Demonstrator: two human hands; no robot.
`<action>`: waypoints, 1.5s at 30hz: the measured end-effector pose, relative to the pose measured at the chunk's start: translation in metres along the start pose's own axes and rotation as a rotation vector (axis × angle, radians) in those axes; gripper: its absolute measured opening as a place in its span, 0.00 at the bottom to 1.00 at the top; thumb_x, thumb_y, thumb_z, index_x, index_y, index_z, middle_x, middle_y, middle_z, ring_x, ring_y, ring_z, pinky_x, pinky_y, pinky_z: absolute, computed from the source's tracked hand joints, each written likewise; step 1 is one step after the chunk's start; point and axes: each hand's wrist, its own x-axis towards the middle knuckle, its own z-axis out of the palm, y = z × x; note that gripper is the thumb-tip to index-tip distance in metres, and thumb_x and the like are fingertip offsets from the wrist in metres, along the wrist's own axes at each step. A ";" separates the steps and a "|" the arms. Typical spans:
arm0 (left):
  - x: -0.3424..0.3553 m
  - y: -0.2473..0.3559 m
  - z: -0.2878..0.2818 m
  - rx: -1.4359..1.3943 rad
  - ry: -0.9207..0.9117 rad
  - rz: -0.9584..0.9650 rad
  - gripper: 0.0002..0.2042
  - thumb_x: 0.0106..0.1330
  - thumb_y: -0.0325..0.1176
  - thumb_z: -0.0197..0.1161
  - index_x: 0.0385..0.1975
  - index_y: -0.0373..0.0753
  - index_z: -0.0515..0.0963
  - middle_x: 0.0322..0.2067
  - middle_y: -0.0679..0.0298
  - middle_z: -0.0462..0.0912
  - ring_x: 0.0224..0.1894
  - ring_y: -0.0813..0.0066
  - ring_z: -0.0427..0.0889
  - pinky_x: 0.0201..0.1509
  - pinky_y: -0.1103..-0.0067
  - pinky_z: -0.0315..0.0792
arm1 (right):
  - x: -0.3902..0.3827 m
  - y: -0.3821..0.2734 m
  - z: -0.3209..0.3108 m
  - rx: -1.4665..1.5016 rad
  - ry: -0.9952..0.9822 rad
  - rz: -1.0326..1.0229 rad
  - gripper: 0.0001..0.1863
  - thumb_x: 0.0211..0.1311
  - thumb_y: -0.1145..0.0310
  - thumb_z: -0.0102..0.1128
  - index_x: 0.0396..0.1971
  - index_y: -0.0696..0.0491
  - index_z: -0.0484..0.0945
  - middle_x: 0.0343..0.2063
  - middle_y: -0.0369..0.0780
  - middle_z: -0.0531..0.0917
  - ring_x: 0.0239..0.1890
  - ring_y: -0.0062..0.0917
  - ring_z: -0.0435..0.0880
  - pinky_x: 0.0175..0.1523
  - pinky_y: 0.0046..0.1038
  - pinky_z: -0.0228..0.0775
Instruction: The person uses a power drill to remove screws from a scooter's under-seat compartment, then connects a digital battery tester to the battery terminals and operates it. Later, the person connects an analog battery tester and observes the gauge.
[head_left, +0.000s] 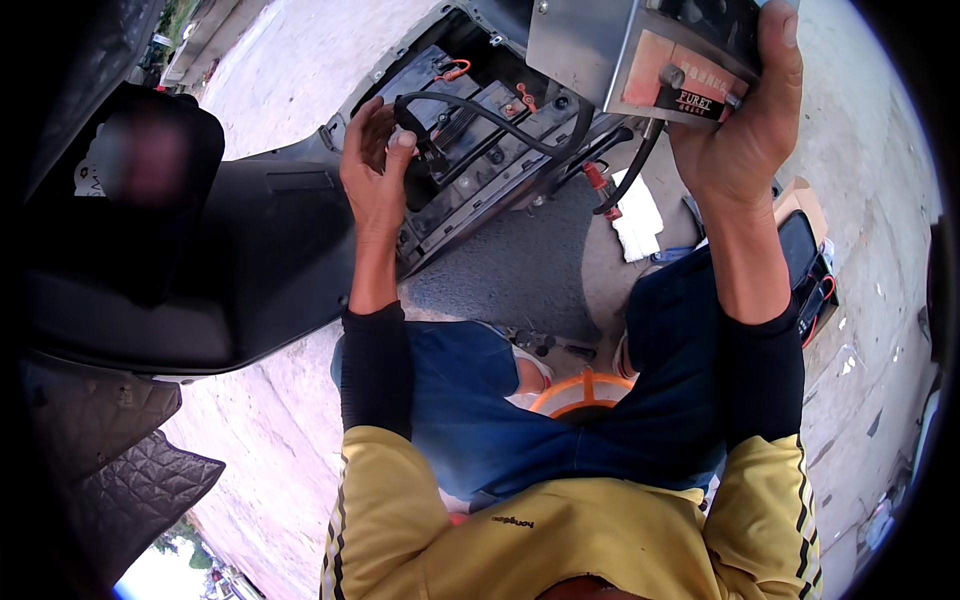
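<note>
My right hand (745,150) grips a silver metal box (575,50) with a red label and a dark side, raised at the upper right. A black cable hangs from its underside, near a red connector (600,185). My left hand (375,180) is cupped, thumb and fingers apart, at the left side of an open scooter compartment (430,240). A looped black cable (490,115) passes close by its fingertips; whether they touch is unclear. Dark batteries (495,100) sit inside the compartment, with a red wire (455,70) and an orange-red wire (526,98) on top.
The black scooter body (270,260) fills the left side. White paper (637,215) lies on the ground below the box. An open case (805,265) with cables stands beyond my right knee. Small tools (550,345) lie between my feet, near an orange stool frame (585,390).
</note>
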 end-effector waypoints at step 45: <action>0.038 -0.004 0.123 -0.030 0.100 0.286 0.14 0.65 0.26 0.62 0.50 0.31 0.83 0.43 0.51 0.83 0.43 0.58 0.85 0.47 0.66 0.78 | 0.018 -0.011 -0.009 0.171 -0.120 0.216 0.33 0.76 0.43 0.59 0.61 0.59 0.77 0.52 0.38 0.85 0.52 0.21 0.85 0.57 0.26 0.78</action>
